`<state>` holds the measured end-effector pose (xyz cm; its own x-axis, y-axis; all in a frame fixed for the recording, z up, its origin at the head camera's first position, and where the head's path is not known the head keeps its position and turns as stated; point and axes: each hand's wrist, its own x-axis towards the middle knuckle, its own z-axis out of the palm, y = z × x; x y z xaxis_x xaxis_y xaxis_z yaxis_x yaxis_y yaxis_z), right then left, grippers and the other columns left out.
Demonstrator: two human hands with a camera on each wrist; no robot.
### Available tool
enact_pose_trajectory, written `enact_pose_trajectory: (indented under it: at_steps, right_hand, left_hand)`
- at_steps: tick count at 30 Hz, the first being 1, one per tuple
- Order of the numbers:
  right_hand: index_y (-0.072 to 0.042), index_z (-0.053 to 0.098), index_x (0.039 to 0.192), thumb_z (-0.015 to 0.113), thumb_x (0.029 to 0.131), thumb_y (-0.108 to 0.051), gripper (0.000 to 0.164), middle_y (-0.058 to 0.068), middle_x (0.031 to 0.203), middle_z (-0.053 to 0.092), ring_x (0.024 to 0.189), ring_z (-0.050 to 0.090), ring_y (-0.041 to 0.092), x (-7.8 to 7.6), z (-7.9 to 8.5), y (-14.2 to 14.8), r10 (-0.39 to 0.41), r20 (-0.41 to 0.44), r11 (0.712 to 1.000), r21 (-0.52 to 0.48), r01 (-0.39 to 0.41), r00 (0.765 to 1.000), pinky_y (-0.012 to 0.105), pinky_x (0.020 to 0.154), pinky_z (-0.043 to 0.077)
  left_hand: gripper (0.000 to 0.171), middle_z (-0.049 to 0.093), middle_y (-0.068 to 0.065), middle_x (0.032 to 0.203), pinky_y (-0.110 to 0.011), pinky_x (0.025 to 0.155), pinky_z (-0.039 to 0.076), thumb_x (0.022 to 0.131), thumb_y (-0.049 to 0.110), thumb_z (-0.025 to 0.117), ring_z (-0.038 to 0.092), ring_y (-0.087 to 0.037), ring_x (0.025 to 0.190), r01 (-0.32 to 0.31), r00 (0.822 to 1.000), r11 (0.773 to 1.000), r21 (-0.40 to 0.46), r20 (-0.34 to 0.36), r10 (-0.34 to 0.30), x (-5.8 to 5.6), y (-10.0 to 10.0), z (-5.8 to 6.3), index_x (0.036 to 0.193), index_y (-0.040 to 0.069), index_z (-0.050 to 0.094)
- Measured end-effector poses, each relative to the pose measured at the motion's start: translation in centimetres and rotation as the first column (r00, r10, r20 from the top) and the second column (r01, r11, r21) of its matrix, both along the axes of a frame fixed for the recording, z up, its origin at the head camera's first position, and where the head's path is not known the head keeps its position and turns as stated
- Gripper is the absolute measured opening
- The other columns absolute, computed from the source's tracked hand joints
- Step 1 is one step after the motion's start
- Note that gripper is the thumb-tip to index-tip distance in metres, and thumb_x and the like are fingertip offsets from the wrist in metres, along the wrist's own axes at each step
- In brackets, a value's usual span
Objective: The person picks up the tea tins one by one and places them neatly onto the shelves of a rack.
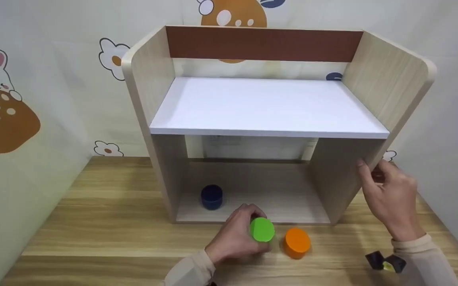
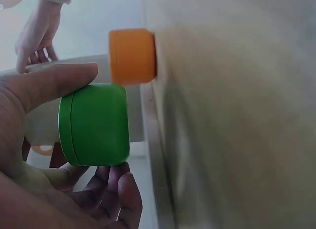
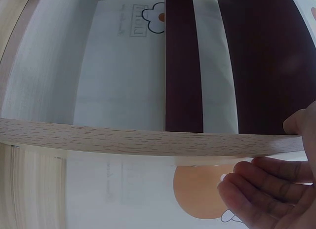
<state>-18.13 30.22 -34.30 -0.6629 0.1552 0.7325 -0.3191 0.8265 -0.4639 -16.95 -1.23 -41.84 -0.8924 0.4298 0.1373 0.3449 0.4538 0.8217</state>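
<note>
My left hand [image 1: 239, 232] grips a small round green container [image 1: 262, 229] between thumb and fingers, in front of the shelf's lower front edge. A seam runs around it near one end in the left wrist view. Just right of that hand, a matching orange container [image 1: 297, 243] stands on the table. A dark blue one [image 1: 212, 197] sits on the bottom board inside the shelf, toward its left side. With thumb inside and fingers outside, my right hand [image 1: 394, 196] holds the front edge of the right side panel [image 3: 148, 141] of the small wooden shelf [image 1: 268, 133].
The shelf has a white middle board [image 1: 268, 105] and a brown back rail [image 1: 264, 43]. It stands on a wood-grain table [image 1: 94, 222] against a cartoon-printed wall covering [image 1: 70, 99]. A small black and yellow object [image 1: 385, 262] lies by the right sleeve.
</note>
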Motion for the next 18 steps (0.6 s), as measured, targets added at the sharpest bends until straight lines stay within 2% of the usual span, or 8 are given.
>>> enact_pose_trajectory:
  at_steps: [4, 6, 8, 10, 11, 18]
  right_hand:
    - [0.008, 0.071, 0.097, 0.066, 0.096, -0.022, 0.031, 0.023, 0.087, 0.073, 0.073, 0.048, -0.021, 0.0, -0.1, 0.0, -0.007, 0.002, 1.000, -0.004, 0.007, 1.000, -0.002, 0.064, 0.037]
    - [0.008, 0.071, 0.097, 0.066, 0.097, -0.021, 0.030, 0.023, 0.087, 0.073, 0.071, 0.060, -0.008, 0.0, -0.1, 0.0, -0.014, 0.006, 1.000, -0.001, 0.014, 1.000, -0.002, 0.064, 0.037]
    - [0.008, 0.071, 0.099, 0.065, 0.097, -0.021, 0.031, 0.024, 0.088, 0.073, 0.071, 0.069, 0.013, 0.0, 0.0, -0.1, -0.013, 0.015, 1.000, 0.000, 0.013, 1.000, -0.002, 0.065, 0.036]
    - [0.009, 0.071, 0.102, 0.064, 0.098, -0.022, 0.031, 0.025, 0.090, 0.073, 0.072, 0.071, 0.034, 0.0, 0.0, -0.1, -0.009, 0.024, 1.000, -0.001, 0.009, 1.000, -0.003, 0.065, 0.035]
    - [0.009, 0.070, 0.103, 0.063, 0.098, -0.022, 0.032, 0.025, 0.092, 0.072, 0.074, 0.071, 0.040, 0.0, 0.0, -0.1, -0.006, 0.029, 1.000, -0.002, 0.006, 1.000, -0.003, 0.066, 0.034]
    - [0.009, 0.070, 0.106, 0.063, 0.099, -0.023, 0.033, 0.026, 0.094, 0.072, 0.076, 0.071, 0.042, 0.2, 0.1, -0.1, -0.007, 0.048, 1.000, -0.007, 0.007, 0.999, -0.004, 0.066, 0.033]
  left_hand:
    - [0.052, 0.059, 0.004, 0.099, -0.037, 0.086, 0.047, 0.062, 0.016, 0.092, 0.054, -0.016, 0.092, -0.041, 0.999, 0.999, 0.004, -0.006, 0.041, -0.7, 0.0, 0.9, 0.106, 0.011, 0.065]
    - [0.052, 0.061, 0.002, 0.100, -0.037, 0.084, 0.048, 0.063, 0.017, 0.092, 0.055, -0.017, 0.091, -0.057, 0.998, 0.998, 0.005, 0.005, 0.057, -1.1, 0.2, 1.4, 0.108, 0.010, 0.065]
    - [0.053, 0.062, 0.000, 0.100, -0.038, 0.083, 0.049, 0.064, 0.017, 0.091, 0.056, -0.018, 0.090, -0.069, 0.997, 0.998, 0.006, 0.019, 0.069, -1.4, 0.3, 1.8, 0.110, 0.009, 0.065]
    - [0.055, 0.062, -0.002, 0.101, -0.038, 0.082, 0.051, 0.065, 0.017, 0.090, 0.057, -0.018, 0.089, -0.078, 0.996, 0.997, 0.010, 0.032, 0.077, -1.8, 0.4, 2.2, 0.113, 0.007, 0.064]
    - [0.056, 0.063, -0.003, 0.102, -0.039, 0.082, 0.051, 0.065, 0.017, 0.090, 0.057, -0.019, 0.089, -0.082, 0.996, 0.997, 0.015, 0.037, 0.081, -2.0, 0.5, 2.3, 0.114, 0.005, 0.064]
    - [0.058, 0.063, -0.006, 0.101, -0.040, 0.083, 0.052, 0.063, 0.018, 0.091, 0.059, -0.021, 0.089, -0.138, 0.990, 0.989, 0.047, 0.031, 0.137, -3.6, 1.4, 2.2, 0.112, 0.003, 0.063]
